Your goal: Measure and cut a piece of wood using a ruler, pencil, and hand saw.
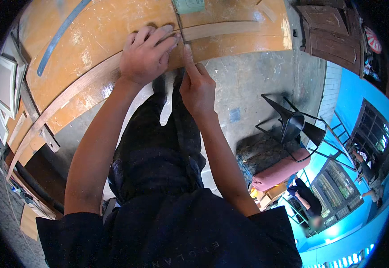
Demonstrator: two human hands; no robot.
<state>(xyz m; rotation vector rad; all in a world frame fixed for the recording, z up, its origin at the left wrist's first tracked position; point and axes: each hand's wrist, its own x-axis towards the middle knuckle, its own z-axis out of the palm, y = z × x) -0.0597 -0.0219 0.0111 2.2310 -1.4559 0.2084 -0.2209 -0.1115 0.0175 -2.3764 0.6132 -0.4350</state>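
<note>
You seem to be sawing: your spread left hand (144,58) pins the wooden strip (100,73) along the table's (100,33) near edge, your curled right hand (199,91) meets the thin dark blade (178,22), grip hidden, and the next stroke needs stillness.

It looked like a woodworking workshop. The scuffed table (96,33) at twelve o'clock bore long wooden strips (221,30); framed panels (4,87) stood near nine o'clock.

The scuffed orange-brown tabletop (85,44), worn pale in patches, carries a blue-grey strip (60,36) at left, a long wooden strip (98,70) overhanging the left edge, pale wood (223,29) at right, and a greenish piece (190,5) farther back.
</note>
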